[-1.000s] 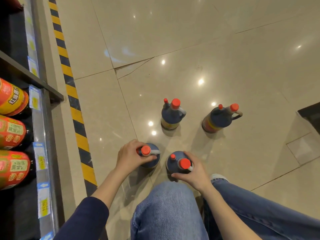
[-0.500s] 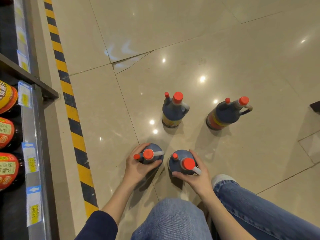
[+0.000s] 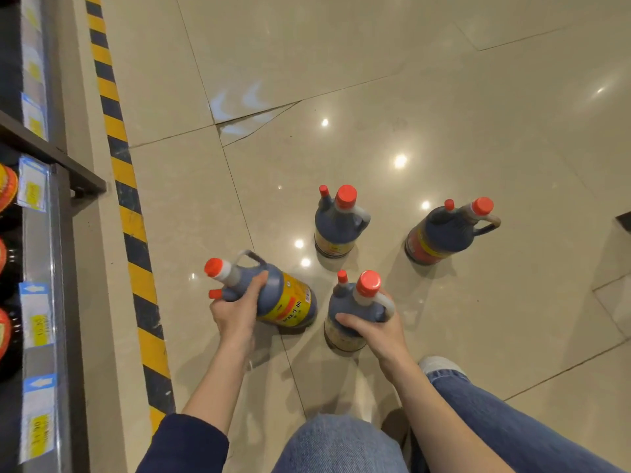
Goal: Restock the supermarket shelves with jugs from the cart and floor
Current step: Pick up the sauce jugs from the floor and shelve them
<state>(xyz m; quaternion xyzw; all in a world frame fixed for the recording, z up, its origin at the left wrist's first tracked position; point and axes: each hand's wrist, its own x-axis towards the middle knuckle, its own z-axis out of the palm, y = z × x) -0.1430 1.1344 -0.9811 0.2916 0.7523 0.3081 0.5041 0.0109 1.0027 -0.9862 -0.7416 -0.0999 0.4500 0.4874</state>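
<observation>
A crouching person takes two dark soy-sauce-type jugs off the tiled floor (image 3: 444, 97) of a supermarket aisle, with the shelf (image 3: 59, 268) just to the left beyond a yellow-and-black hazard stripe (image 3: 136, 247). The left grip (image 3: 235, 312) is wrapped around the shoulder of the tilted jug (image 3: 290, 298), fingers curled over its dark body below the neck. The right grip (image 3: 375, 331) clasps the upright jug (image 3: 345, 302) at its shoulder, beside the handle. Two more jugs, the near standing jug (image 3: 336, 227) and the far standing jug (image 3: 440, 237), wait upright further out on the tiles.

The tilted jug's long axis runs from its base at lower right to its red cap at upper left, cap aimed at the shelf. The other jug's axis is close to vertical, cap up. Whether either base is off the floor cannot be told.

The lift likely goes best with each jug brought upright before it travels. A grasp by the handle rather than the smooth shoulder would be surer, since full jugs look heavy and slippery, and the caps should clear the shelf lip on entry.
</observation>
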